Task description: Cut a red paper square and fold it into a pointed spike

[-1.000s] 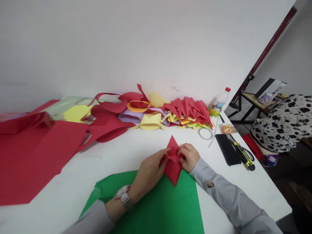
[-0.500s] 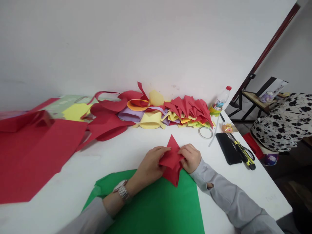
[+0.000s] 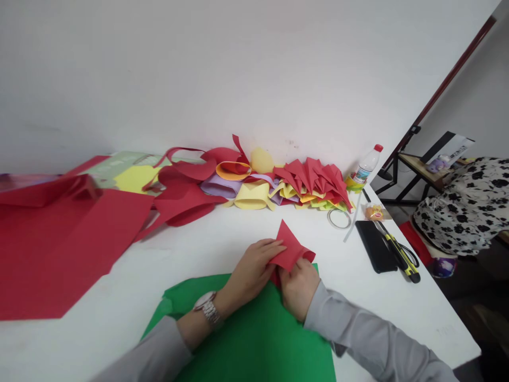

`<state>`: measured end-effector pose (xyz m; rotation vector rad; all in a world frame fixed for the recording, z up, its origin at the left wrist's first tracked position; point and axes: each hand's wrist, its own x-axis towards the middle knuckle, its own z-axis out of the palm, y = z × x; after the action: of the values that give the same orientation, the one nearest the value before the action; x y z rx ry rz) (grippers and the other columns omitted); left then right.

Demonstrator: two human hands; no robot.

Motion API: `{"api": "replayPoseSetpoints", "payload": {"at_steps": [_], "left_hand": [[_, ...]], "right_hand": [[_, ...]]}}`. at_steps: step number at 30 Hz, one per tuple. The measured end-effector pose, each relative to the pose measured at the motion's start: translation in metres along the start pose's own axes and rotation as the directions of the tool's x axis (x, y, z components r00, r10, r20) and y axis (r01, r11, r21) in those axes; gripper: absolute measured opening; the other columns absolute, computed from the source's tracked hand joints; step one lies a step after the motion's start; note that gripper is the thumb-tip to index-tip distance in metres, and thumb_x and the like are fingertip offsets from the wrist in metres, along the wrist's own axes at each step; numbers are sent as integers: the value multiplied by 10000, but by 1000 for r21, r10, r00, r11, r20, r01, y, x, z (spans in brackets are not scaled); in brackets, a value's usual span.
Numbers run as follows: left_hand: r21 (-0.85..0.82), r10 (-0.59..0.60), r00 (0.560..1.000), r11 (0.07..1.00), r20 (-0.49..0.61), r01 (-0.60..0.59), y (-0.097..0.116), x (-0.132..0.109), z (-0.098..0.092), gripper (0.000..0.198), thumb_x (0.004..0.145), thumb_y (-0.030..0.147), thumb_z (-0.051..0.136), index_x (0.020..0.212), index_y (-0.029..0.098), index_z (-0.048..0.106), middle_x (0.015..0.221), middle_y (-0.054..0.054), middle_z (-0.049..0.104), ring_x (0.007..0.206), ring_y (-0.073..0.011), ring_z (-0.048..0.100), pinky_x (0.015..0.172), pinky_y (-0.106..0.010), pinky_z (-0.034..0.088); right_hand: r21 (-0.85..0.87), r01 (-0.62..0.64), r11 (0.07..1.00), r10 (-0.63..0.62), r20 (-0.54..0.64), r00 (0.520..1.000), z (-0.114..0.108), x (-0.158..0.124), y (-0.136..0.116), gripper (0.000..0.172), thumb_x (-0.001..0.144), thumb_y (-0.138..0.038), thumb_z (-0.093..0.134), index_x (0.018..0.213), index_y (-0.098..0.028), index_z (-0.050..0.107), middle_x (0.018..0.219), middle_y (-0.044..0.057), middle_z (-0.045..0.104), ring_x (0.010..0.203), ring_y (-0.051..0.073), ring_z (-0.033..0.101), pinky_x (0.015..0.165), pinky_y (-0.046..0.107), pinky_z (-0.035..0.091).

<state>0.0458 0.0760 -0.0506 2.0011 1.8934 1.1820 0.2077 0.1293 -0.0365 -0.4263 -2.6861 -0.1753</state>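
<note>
A small folded red paper (image 3: 291, 246) with a pointed top is held between my hands, over the far edge of a green sheet (image 3: 262, 334). My left hand (image 3: 255, 266), with a watch on the wrist, is closed on its left side, fingers lying across the front. From below and to the right, my right hand (image 3: 299, 286) is closed on the lower part, its fingertips partly hidden under a raised flap. The lower end of the red paper is mostly covered by my right hand.
Large red sheets (image 3: 79, 254) lie at the left. Along the wall are rolled paper pieces (image 3: 254, 195) and folded red fans (image 3: 314, 178). At the right are a bottle (image 3: 368, 165), a tape roll (image 3: 339, 218), a black phone (image 3: 376, 246) and a yellow-black cutter (image 3: 401, 257). A person's floral clothing (image 3: 465, 207) shows beyond.
My right hand has moved down and left, below the red paper's right side, where a flap now sticks up to the right. My left hand keeps its grip. The view has shifted slightly.
</note>
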Motion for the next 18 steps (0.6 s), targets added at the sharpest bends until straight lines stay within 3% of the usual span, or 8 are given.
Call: {"api": "replayPoseSetpoints", "payload": {"at_steps": [7,11,18], "left_hand": [[-28,-19,999,999,-39,18,9,2,-4,365,932,218,383,1198,223,633,1229,-70,674,1128,-210,617,1001,-422,496],[-30,-18,998,999,-68,16,12,-1,-3,380,959,239,356,1251,213,597,1280,-86,644,1148,-215,612,1006,-427,499],[118,209,977,972,-33,-204,13,-10,-3,446,937,133,363,1357,165,510,1317,-147,611,1205,-234,588,999,-402,511]], "right_hand": [[52,-137,989,120,253,960,-20,20,-5,421,743,-223,617,1111,-21,641,1061,250,649,974,348,567,816,494,495],[69,-166,984,140,281,949,-23,22,-4,453,739,-249,619,1133,-27,636,1084,257,648,998,362,581,846,507,493],[97,-169,981,147,202,968,-11,17,-5,514,801,-242,549,1274,-41,563,1209,262,626,1105,379,586,893,543,478]]}}
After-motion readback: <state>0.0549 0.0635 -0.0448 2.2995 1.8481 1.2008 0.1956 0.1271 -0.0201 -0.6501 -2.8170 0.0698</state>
